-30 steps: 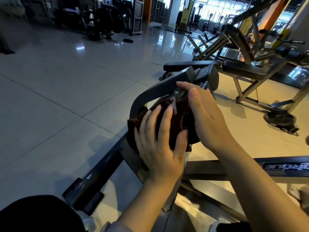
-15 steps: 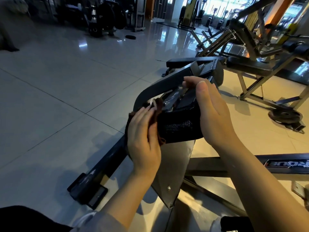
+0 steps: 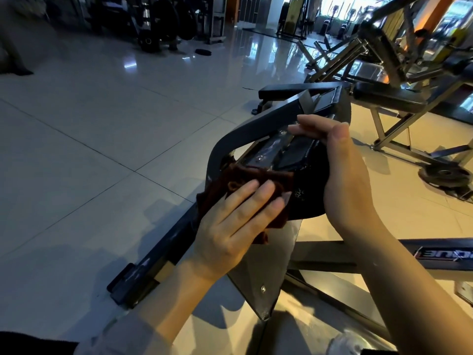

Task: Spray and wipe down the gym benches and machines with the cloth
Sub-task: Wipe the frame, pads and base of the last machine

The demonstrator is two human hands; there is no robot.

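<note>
A dark brown cloth (image 3: 245, 180) lies against the near end of a black pad (image 3: 302, 175) on a dark gym machine (image 3: 256, 129). My left hand (image 3: 230, 226) presses the cloth onto the pad with straight fingers. My right hand (image 3: 350, 175) steadies the pad's right side, its fingers laid flat along the pad's top edge. The pad's upper face (image 3: 273, 149) looks wet and shiny. No spray bottle shows.
The machine's grey frame bar (image 3: 158, 260) runs down to a foot on the tiled floor (image 3: 102, 149). A labelled beam (image 3: 445, 254) crosses at right. Benches (image 3: 297, 89) and plate-loaded machines (image 3: 409, 73) stand behind; weight racks (image 3: 163, 29) at far back.
My left hand slid the cloth from the pad's front face to its left side, then back onto the lower front. My right hand stayed on the pad's right edge.
</note>
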